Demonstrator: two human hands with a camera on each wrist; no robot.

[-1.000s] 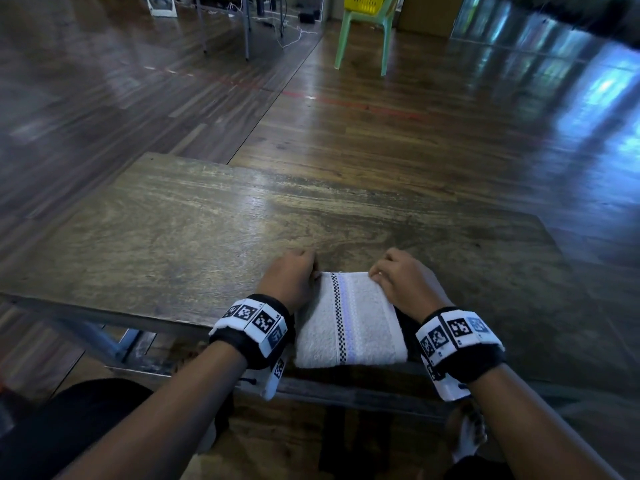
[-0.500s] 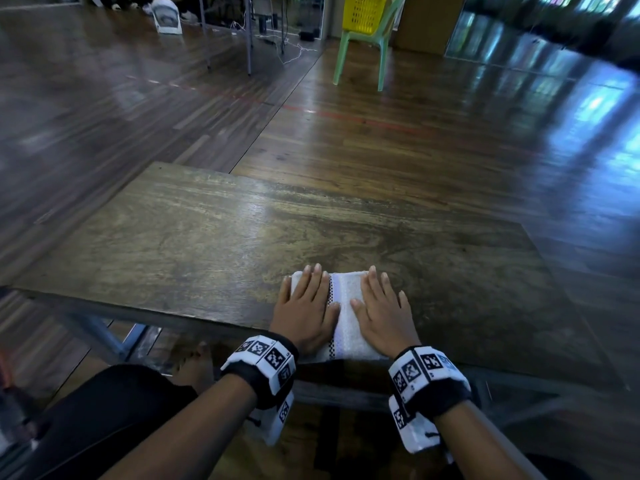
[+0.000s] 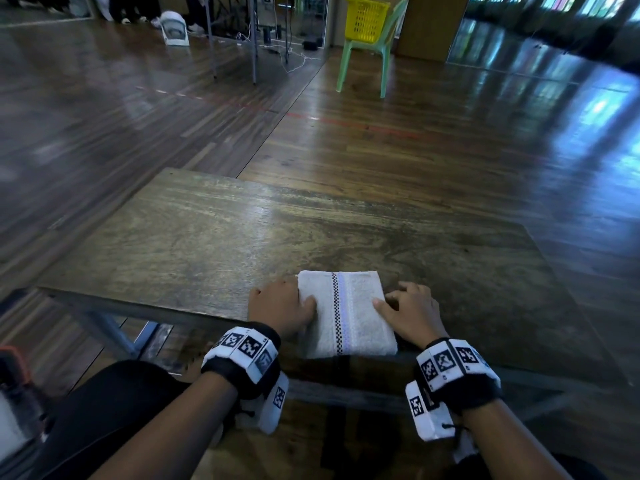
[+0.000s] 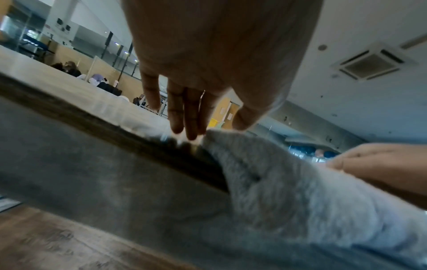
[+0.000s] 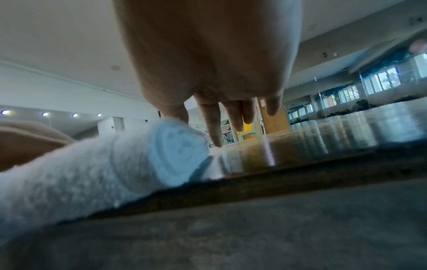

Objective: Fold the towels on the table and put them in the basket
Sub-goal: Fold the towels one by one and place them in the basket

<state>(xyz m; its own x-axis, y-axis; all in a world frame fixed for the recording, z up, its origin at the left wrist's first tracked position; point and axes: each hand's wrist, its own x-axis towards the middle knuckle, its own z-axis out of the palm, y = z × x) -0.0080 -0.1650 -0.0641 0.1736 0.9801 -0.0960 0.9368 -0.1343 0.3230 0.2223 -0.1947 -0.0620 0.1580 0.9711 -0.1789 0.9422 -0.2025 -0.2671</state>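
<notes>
One folded rectangular terry towel [image 3: 346,313] | both hands flank it | wooden table [image 3: 242,237]

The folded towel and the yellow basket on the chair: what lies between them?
In the head view, only bare table and wooden floor separate the towel from the basket.

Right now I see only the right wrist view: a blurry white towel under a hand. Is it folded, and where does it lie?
Observer: Yes. The white terry towel is folded into a neat rectangle at the near edge of the worn wooden table.
Visitor: Any pattern on it?
Observer: A black checked stripe runs along its middle, beside a pale lilac band.
Visitor: Where is the basket?
Observer: The yellow plastic basket sits on a light green plastic chair, across the floor beyond the table.
</notes>
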